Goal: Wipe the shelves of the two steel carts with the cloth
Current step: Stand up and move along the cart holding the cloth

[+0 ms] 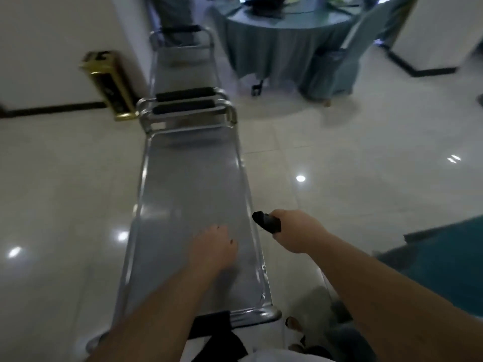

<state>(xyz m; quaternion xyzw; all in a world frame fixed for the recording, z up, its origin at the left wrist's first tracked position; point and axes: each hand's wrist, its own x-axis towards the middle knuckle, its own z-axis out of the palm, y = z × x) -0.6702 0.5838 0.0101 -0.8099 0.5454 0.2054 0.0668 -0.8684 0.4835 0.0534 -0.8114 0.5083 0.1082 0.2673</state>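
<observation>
Two steel carts stand end to end in front of me. The near cart (193, 184) has a long bare top shelf, and the far cart (183, 64) lies beyond its black-padded handles. My left hand (213, 248) hovers over the near end of the near shelf with fingers loosely spread, holding nothing. My right hand (295, 231) is past the shelf's right rim and grips a small dark object (266, 222); blur hides whether it is the cloth. No other cloth shows.
A gold and black bin (109, 84) stands by the white wall at left. A round table with a blue-grey cloth (282, 45) and covered chairs (337, 66) stand at the back right. Glossy tiled floor surrounds the carts. A person's legs (173, 17) stand behind the far cart.
</observation>
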